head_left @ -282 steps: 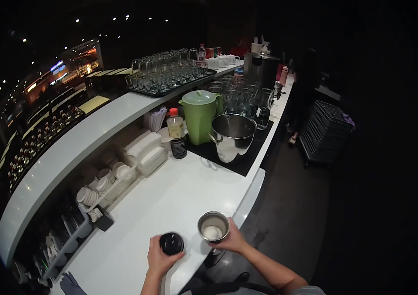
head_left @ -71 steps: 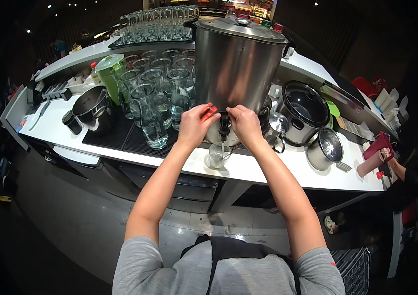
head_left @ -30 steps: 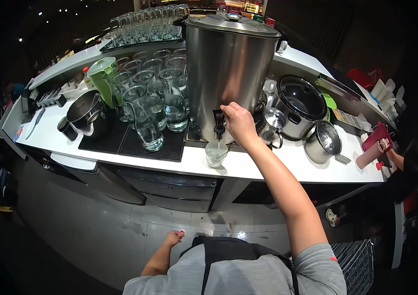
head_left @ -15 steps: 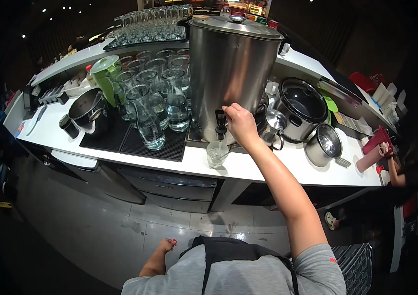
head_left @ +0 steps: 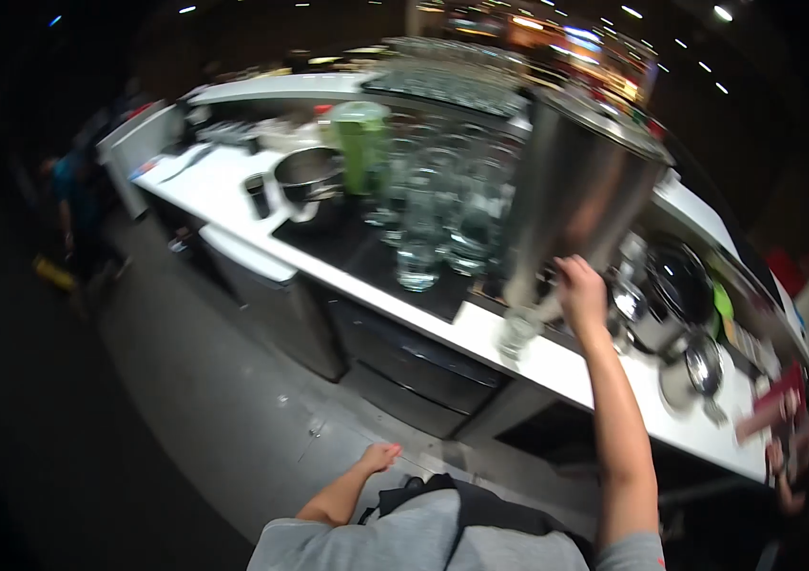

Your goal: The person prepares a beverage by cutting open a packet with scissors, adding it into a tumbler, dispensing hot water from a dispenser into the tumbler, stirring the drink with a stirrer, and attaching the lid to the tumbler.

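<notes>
My right hand (head_left: 580, 288) is closed at the tap of a tall steel dispenser (head_left: 575, 181); motion blur smears the tap lever by its fingertips. Below the tap, a clear glass cup (head_left: 518, 331) stands on the white counter (head_left: 224, 186). Low in front of my body, my left hand (head_left: 381, 458) is closed around a small red thing that I cannot make out. Glass carafes (head_left: 420, 247) with clear liquid stand on a black mat (head_left: 338, 249) left of the dispenser.
A green pitcher (head_left: 360, 143), steel pot (head_left: 309, 173) and dark cup (head_left: 257, 195) stand left. Right are a black-lidded cooker (head_left: 678, 281), a steel pan (head_left: 692, 373) and another person's hand (head_left: 777, 457) near a red pitcher (head_left: 785, 395). One person (head_left: 76, 209) is far left.
The view has swung left and tilted, so the counter appears farther right and blurred. My right hand has stayed at the tap; my left has dropped from the tap to beside my body.
</notes>
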Tool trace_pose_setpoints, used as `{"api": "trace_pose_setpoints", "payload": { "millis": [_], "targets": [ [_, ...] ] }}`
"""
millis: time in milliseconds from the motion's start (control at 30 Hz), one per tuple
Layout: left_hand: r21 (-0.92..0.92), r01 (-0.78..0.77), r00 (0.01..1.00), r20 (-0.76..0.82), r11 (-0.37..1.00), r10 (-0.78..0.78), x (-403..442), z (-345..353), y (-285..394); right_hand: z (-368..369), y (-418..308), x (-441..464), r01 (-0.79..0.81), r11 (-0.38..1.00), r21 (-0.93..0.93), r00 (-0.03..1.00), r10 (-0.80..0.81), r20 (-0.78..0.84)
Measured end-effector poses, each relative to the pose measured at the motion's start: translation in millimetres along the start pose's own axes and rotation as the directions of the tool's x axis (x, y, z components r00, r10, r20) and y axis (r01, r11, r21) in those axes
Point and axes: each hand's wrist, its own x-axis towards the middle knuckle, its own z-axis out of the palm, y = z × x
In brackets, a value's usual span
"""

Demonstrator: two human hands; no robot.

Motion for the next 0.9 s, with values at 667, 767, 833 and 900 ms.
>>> {"api": "trace_pose_setpoints", "payload": {
  "millis": [667,767,833,900],
  "targets": [
    [-0.211,-0.576,0.725,0.315,0.790,0.613,-247.1,70.8,201.4,-140.9,-143.9,-169.9,-0.169,0.661,0.731,0.655,-0.479,0.585],
    [-0.103,-0.553,0.804,0.191,0.827,0.562,-265.7,56.1,189.5,-159.9,-106.0,-197.3,-0.596,-0.252,0.763,0.800,-0.105,0.590],
    [-0.137,-0.509,0.843,0.119,0.850,0.524,-269.0,51.8,174.3,-140.8,-97.0,-204.5,-0.347,-0.856,0.382,0.914,-0.216,0.344],
    [-0.067,-0.468,0.875,0.103,0.881,0.472,-277.7,46.1,169.9,-108.6,-93.9,-243.0,-0.715,-0.437,0.546,0.681,-0.259,0.685]
  ]
}}
